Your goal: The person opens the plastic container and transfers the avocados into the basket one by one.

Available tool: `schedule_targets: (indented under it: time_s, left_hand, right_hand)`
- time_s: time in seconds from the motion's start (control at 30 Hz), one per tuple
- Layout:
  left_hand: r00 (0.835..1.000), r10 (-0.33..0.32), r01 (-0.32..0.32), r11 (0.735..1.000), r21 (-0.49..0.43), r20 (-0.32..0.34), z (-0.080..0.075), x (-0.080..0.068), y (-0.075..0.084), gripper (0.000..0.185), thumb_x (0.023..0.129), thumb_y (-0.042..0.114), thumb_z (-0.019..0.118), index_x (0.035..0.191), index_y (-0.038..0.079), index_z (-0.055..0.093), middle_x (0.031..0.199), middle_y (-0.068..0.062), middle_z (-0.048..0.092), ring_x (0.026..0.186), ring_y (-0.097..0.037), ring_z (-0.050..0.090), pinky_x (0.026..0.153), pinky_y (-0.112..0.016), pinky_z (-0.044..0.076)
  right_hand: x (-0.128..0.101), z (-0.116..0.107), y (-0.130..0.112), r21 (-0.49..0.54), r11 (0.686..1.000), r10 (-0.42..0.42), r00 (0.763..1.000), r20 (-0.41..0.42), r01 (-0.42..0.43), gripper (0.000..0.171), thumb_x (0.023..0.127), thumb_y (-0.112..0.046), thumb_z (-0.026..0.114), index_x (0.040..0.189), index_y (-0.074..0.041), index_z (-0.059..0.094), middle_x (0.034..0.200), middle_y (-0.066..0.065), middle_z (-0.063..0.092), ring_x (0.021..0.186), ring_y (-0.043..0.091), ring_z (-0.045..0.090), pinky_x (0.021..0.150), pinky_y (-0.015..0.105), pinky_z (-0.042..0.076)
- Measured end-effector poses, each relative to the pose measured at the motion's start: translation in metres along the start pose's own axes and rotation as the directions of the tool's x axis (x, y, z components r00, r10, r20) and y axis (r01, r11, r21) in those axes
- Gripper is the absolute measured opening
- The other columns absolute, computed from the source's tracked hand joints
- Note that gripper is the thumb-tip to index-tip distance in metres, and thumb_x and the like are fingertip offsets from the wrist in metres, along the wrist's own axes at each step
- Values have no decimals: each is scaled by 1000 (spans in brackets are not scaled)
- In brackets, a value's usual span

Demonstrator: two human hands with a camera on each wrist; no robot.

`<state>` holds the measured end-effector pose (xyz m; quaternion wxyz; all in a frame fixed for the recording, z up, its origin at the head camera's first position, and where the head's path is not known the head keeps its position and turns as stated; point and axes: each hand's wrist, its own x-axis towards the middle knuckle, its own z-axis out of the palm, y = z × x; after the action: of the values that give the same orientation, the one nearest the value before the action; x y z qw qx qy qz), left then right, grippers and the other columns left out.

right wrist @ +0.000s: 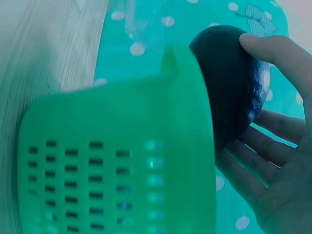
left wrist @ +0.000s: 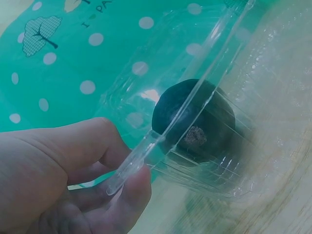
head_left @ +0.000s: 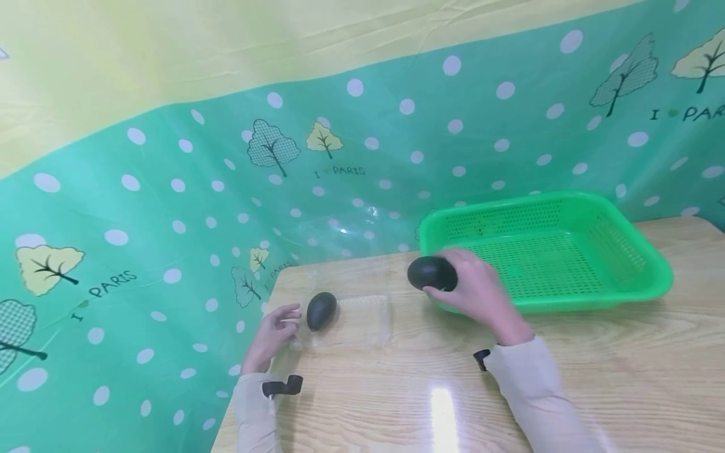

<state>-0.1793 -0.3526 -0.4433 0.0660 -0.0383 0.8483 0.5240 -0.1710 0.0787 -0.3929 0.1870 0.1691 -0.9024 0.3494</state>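
Note:
My right hand (head_left: pixel 472 286) grips a dark avocado (head_left: pixel 428 273) beside the left end of a green basket (head_left: pixel 566 264). In the right wrist view the thumb lies over the avocado (right wrist: pixel 226 83) and the fingers curl under it, near the basket's rim (right wrist: pixel 192 97). A second dark avocado (head_left: pixel 321 311) sits at the left side of a clear plastic clamshell box (head_left: pixel 365 321), whose lid stands raised at the back. The left hand (head_left: pixel 274 336) pinches the box's edge (left wrist: pixel 131 168) between thumb and fingers, as the left wrist view shows.
Both things stand on a light wooden table (head_left: pixel 385 402). Behind and to the left hangs a green and yellow curtain (head_left: pixel 317 207) with dots and trees. Each sleeve carries a black strap, such as the left one (head_left: pixel 282 385).

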Motion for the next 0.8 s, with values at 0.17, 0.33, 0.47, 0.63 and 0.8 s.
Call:
schedule_targets:
  time_s: [0.17, 0.33, 0.47, 0.63, 0.8]
  left_hand:
    - [1000, 11, -11, 1000, 8, -13, 1, 2, -7, 59, 87, -6, 53, 145, -1, 45, 133, -27, 54, 84, -30, 65, 69, -27, 57]
    - [1000, 14, -14, 1000, 7, -16, 1, 2, -5, 58, 87, -6, 54, 145, 0, 46, 133, -26, 54, 87, -29, 65, 68, -26, 56]
    - [1000, 1, -1, 1000, 4, -12, 0, 2, -4, 58, 87, -8, 53, 144, -1, 46, 132, -27, 54, 88, -32, 65, 68, -26, 56]
    - [1000, -5, 5, 1000, -1, 1, 0, 2, -4, 59, 86, -10, 52, 144, -3, 45, 131, -29, 54, 88, -34, 65, 68, -28, 57]
    - [1000, -2, 2, 1000, -4, -6, 1, 2, -4, 59, 86, -8, 52, 144, -1, 45, 132, -27, 54, 88, -30, 64, 67, -26, 56]
  right_hand:
    - [-2, -7, 13, 10, 1000, 21, 1000, -3, -21, 60, 75, -31, 84, 123, -3, 63, 124, 15, 65, 115, 35, 60, 91, 53, 52]
    - [-5, -16, 22, -28, 999, 26, 1000, 0, -26, 58, 76, -30, 83, 123, -2, 63, 123, 16, 65, 113, 36, 60, 89, 55, 52]
    - [-7, -20, 26, -58, 998, 37, 999, 18, -35, 60, 76, -33, 83, 123, -2, 63, 123, 17, 64, 113, 37, 60, 88, 56, 52]
    - [-8, -23, 32, -70, 996, 49, 998, 35, -47, 61, 76, -33, 83, 123, 0, 63, 124, 18, 64, 115, 39, 59, 90, 57, 51]
    - [-9, -27, 40, -85, 995, 56, 998, 36, -53, 61, 75, -32, 83, 121, 2, 63, 123, 21, 65, 114, 40, 59, 91, 57, 50]
